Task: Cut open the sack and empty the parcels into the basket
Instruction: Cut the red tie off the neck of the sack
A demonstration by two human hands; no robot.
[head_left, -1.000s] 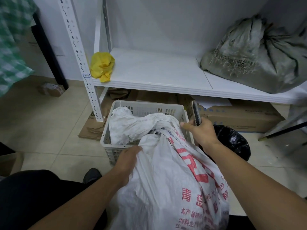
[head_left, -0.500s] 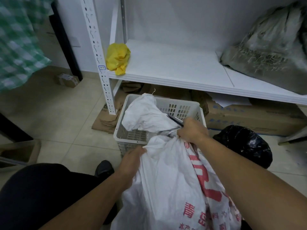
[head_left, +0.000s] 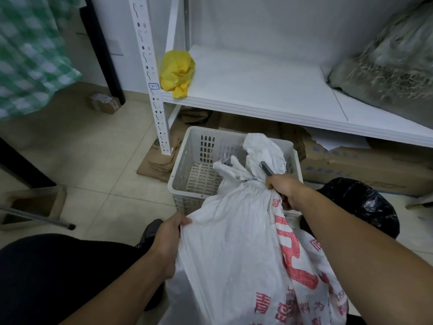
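A white woven sack (head_left: 243,249) with red print leans against the near side of a grey plastic basket (head_left: 187,160) on the floor. Its tied neck and loose top hang over the basket's rim. My left hand (head_left: 167,240) grips the sack's left side. My right hand (head_left: 284,188) holds a dark knife (head_left: 266,168) at the tied neck, the blade pointing up and left. What shows of the basket's perforated floor is bare. No parcels are visible.
A white metal shelf (head_left: 269,99) stands behind the basket, holding a yellow bag (head_left: 177,73) and a grey sack (head_left: 386,66). Flat cardboard boxes (head_left: 365,170) lie under it. A black bag (head_left: 360,205) sits on the right, a small carton (head_left: 104,103) on the tiled floor at left.
My right hand came down with the knife from beside the basket to the sack's tied neck. The sack's loose top shifted right, uncovering the basket's floor. My left hand slid lower on the sack.
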